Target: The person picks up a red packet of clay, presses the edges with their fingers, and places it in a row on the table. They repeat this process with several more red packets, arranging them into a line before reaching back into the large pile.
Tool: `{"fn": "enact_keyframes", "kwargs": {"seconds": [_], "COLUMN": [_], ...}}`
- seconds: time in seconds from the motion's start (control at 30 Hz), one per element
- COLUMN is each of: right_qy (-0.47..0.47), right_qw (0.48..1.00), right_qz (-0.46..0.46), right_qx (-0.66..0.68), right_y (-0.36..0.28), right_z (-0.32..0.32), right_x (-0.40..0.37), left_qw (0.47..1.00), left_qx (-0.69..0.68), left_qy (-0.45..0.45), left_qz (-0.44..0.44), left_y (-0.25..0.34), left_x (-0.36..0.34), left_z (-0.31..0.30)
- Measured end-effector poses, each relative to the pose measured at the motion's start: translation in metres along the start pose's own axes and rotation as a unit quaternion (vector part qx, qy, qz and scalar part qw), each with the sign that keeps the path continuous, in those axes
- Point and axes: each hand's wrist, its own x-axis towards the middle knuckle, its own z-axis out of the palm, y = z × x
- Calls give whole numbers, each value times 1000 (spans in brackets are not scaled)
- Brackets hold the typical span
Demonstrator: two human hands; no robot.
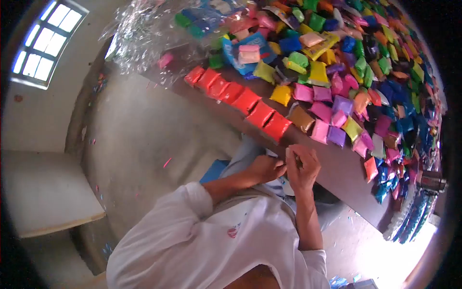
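Both of my hands are close together at the table's near edge, just below a row of red packets point(245, 100). My left hand point(266, 168) is closed, fingers curled and thumb towards the right hand. My right hand point(304, 166) is raised with its fingers bent in a pinch. Whatever either hand holds, if anything, is too small or hidden to make out. The red packets lie side by side along the edge of the dark table point(334, 168). Nearest the hands on the right are a brown packet point(301, 118) and a pink packet point(319, 131).
A large heap of small coloured packets point(346, 62) covers the table's far and right side. Crumpled clear plastic point(149, 36) lies at the far left. Strips of blue and clear wrapping point(411, 216) hang over the right end. A pale box-like surface point(50, 188) stands at left.
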Motion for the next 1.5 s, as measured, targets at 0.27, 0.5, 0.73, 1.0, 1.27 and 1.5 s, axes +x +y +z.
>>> {"fn": "enact_keyframes", "kwargs": {"seconds": [0.27,0.5,0.73,1.0,1.27,1.5], "right_qy": [-42,62,107,156,66,33], "right_qw": [997,997,987,952,928,942], "right_qz": [49,47,65,99,-89,-136], "right_qx": [45,-16,-99,-243,-355,-306], "right_y": [2,15,30,58,62,91], "right_z": [-34,-100,-163,-218,-192,-155], "right_x": [4,28,71,124,153,174], "left_qw": [999,992,977,966,962,972], "left_qx": [-3,-84,-151,-1,-2,-45], "left_qy": [-24,14,21,104,104,100], "left_qz": [37,97,149,235,252,210], "left_y": [42,90,117,104,107,107], "left_x": [-26,14,46,54,54,52], "left_z": [-41,-66,-50,-24,-29,-27]}}
